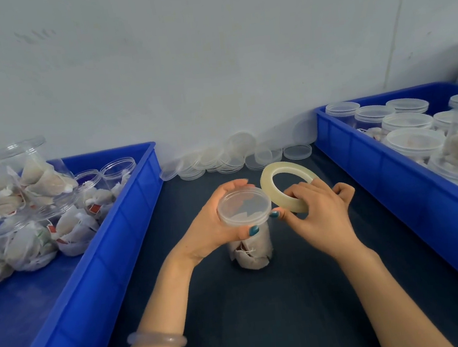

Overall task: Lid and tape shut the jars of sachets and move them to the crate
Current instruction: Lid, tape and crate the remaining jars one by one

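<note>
One jar (252,252) in left hand (213,225), tape (268,187) in right hand (321,212), tags (94,209) illegible

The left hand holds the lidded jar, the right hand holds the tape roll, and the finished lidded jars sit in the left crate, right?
Not quite. The head view shows the lidded jars in the right crate; the left crate holds open jars. The rest is as you say.
</note>
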A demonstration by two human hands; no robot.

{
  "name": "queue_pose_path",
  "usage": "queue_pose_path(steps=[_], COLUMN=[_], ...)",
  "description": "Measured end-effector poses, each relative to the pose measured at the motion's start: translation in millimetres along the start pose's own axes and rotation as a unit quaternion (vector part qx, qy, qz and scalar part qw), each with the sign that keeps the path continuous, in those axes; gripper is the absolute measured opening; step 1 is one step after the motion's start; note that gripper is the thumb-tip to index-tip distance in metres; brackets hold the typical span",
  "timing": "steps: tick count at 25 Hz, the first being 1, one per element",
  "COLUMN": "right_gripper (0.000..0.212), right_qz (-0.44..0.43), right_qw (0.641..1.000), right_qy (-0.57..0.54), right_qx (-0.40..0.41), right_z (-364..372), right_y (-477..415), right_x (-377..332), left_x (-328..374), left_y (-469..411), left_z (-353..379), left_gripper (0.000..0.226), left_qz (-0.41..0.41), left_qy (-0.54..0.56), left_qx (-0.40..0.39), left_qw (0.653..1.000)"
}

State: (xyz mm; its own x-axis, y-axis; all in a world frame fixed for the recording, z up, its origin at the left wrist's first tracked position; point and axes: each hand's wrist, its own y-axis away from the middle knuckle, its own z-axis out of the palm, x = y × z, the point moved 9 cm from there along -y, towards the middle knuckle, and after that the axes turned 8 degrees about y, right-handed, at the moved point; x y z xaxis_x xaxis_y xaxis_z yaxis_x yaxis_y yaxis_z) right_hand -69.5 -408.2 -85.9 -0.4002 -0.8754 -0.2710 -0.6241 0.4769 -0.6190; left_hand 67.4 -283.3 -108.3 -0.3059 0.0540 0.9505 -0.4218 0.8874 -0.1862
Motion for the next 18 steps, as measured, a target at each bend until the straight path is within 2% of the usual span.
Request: queue_pose_path(steps=[3,5,6,8,9,11,13,16,18], right_gripper=[0.029,0.036,0.039,0.04,0.041,0.04,0.038,0.029,0.018], right_qz=[0.016,0.029,0.032,0.029,0.022,-0.003,-0.033,-0.055,-0.063], right_qw=[1.0,0.999,0.999,0.999,1.0,1.0,0.999,0.995,0.996], right_qy=[-0.012,-0.014,-0.011,-0.008,-0.008,-0.009,-0.022,-0.038,-0.029], right_qx=[0.001,0.01,0.013,0.013,0.011,0.002,-0.024,-0.071,-0.053], right_z=[2.4,0.4,-0.5,-0.7,0.1,2.4,7.1,13.3,7.8], right_y=[1.0,1.3,1.4,1.0,1.0,1.8,2.2,1.6,1.4], right_x=[1.8,4.4,4.8,2.2,-0.6,-6.1,-8.1,-0.6,2.1], left_x=[2.8,13.9,21.9,40.5,45.3,44.1,41.6,38.9,35.5], left_y=[1.6,5.2,7.8,12.7,11.6,3.5,-5.3,-8.8,-8.9], left_z=[-0.2,-7.2,-13.1,-14.8,-8.9,9.9,23.3,19.0,14.8], left_gripper=[0.103,0.102,0.106,0.119,0.123,0.121,0.108,0.086,0.077], left_qz=[-0.018,-0.023,-0.029,-0.05,-0.064,-0.093,-0.089,-0.057,-0.034], left_qy=[-0.021,-0.111,-0.199,-0.37,-0.42,-0.471,-0.506,-0.476,-0.439], left_qx=[0.001,0.038,0.071,0.121,0.13,0.123,0.119,0.131,0.114], left_qw=[1.0,0.993,0.977,0.92,0.896,0.869,0.85,0.868,0.89])
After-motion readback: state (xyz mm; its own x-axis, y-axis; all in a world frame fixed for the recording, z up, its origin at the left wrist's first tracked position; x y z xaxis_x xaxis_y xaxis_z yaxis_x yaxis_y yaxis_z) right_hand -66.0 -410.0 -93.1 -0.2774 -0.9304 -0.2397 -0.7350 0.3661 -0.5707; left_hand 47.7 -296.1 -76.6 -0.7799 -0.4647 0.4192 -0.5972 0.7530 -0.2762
